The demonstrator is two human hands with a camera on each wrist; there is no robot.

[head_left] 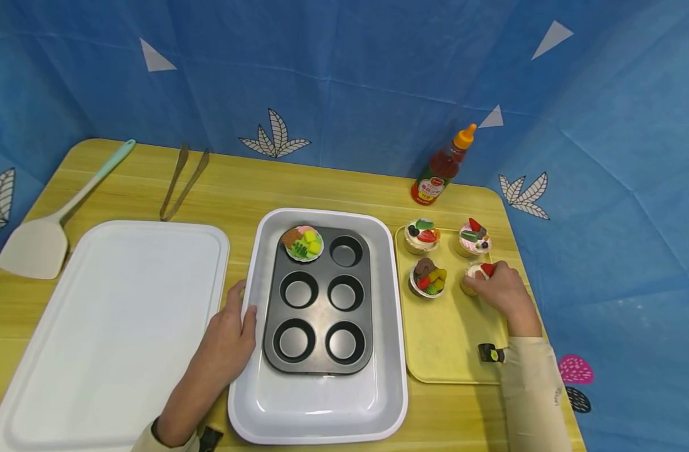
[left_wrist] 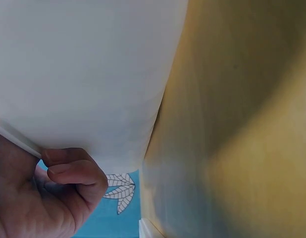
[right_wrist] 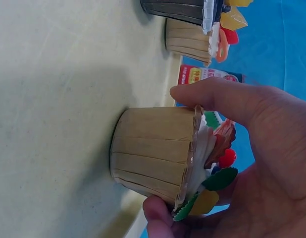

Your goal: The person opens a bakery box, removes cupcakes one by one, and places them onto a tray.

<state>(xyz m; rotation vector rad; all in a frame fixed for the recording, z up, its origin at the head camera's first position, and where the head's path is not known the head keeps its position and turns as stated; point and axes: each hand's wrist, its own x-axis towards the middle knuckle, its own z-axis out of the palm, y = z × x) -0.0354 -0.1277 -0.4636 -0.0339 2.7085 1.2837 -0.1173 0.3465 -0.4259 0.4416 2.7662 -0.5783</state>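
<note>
My right hand [head_left: 504,290] has its thumb and fingers round the upper edge of a cupcake [right_wrist: 152,148] with white cream, fruit and green leaves. The cupcake's base is at the surface of the yellow tray [head_left: 446,351]. Curled fingers of my left hand [head_left: 226,339] grip the left rim of a deep white tray [head_left: 386,376], seen from its outer wall in the left wrist view. Inside it lies a dark muffin tin [head_left: 324,301], with one topped cupcake [head_left: 304,245] in its back left cup. Three more cupcakes stand on the yellow tray, including a dark-cased one [head_left: 427,278].
A sauce bottle [head_left: 443,166] with an orange cap stands behind the yellow tray. To the left lie a white tray [head_left: 113,333], a white spatula [head_left: 36,245] and metal tongs [head_left: 177,188]. Blue cloth [head_left: 344,75] hangs behind the wooden table.
</note>
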